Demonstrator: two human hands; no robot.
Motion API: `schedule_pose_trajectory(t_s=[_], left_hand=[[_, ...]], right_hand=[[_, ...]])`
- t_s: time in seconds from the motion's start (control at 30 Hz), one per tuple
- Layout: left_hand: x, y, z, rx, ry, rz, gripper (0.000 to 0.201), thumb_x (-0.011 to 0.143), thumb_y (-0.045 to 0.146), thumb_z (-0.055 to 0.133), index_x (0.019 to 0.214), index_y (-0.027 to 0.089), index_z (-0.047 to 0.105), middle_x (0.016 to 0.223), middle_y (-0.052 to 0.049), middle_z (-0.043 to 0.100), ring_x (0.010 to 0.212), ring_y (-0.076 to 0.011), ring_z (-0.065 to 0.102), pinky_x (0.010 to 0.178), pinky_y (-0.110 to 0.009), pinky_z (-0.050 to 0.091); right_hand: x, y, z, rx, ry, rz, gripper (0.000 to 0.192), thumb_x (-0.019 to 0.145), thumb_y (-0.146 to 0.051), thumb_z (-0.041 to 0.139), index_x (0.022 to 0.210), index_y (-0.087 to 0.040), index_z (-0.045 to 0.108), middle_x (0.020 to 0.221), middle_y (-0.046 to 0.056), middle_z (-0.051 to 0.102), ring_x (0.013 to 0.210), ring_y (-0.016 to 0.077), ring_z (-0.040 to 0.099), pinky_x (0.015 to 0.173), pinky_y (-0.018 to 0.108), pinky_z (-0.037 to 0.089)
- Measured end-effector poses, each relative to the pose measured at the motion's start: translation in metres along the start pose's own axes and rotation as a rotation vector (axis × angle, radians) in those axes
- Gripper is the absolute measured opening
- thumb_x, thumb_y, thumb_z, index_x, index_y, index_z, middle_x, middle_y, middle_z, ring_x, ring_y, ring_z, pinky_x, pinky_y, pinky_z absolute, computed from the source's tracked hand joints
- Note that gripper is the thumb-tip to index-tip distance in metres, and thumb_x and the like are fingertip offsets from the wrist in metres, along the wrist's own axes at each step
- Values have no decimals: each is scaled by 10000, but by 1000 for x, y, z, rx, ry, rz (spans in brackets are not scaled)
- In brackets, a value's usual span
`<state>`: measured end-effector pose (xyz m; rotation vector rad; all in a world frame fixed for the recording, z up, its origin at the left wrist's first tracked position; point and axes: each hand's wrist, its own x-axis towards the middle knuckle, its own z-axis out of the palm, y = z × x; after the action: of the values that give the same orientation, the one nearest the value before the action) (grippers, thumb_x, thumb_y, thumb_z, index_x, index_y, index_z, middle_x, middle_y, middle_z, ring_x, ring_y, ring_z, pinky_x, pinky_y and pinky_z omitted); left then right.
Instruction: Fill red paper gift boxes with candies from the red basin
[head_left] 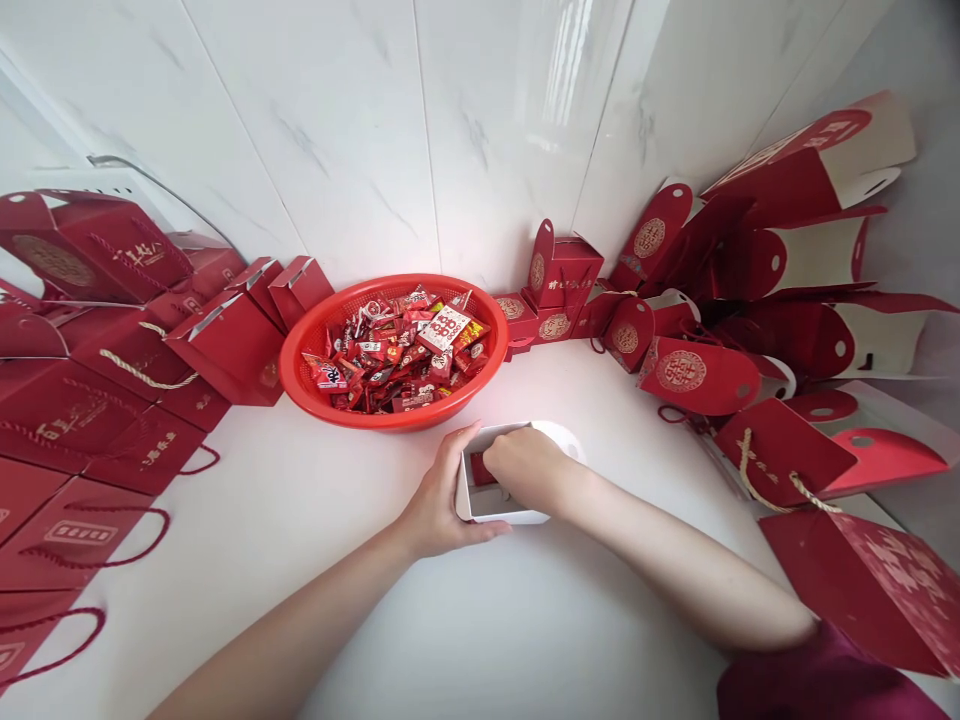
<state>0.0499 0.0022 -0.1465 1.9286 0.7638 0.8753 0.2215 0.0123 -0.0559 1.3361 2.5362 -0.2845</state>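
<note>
In the head view, a small box (504, 517) with white walls stands on the white table, its top gaping and a rounded white flap to the right. My left hand (436, 508) grips its left end, thumb along the near side and fingers at the far side. My right hand (527, 468) reaches down into the box with fingers curled; the fingertips are hidden. Beside those fingers, a dark red item (480, 467) shows inside. Just behind the box is a red plastic basket (296, 375) heaped with wrapped candies (390, 355) and a square white-and-red packet (444, 329).
Red gift boxes with rope handles (82, 430) are stacked along the left. More red boxes with raised flaps (682, 375) crowd the right side. Small red boxes (562, 275) stand against the tiled wall (360, 130), right of the basket.
</note>
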Motion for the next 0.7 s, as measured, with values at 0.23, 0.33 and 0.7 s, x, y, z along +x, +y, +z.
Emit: schedule_pose_trajectory(t_s=[0.23, 0.33, 0.7], left_hand=[[1, 2, 0, -9, -7, 0, 1159, 628, 388, 856, 1516, 292, 119, 1510, -159, 307, 1355, -389, 388, 1097, -571, 370], [1, 2, 0, -25, -10, -6, 1156, 633, 379, 855, 1516, 287, 113, 1515, -160, 304, 1360, -387, 384, 1103, -573, 362], [1, 2, 0, -39, -14, -22, 1147, 638, 384, 849, 1512, 282, 112, 1517, -163, 307, 1350, -384, 401, 1099, -566, 367]], right_hand=[[1, 4, 1, -31, -22, -22, 156, 802, -67, 591, 834, -129, 730, 764, 110, 718, 752, 249, 696, 609, 282, 436], [-6, 8, -4, 48, 8, -64, 202, 814, -64, 545, 822, -164, 719, 798, 69, 721, 713, 206, 677, 561, 263, 395], [2, 11, 4, 114, -22, -143, 197, 798, -105, 547, 800, -166, 735, 779, 68, 723, 689, 198, 657, 551, 263, 365]])
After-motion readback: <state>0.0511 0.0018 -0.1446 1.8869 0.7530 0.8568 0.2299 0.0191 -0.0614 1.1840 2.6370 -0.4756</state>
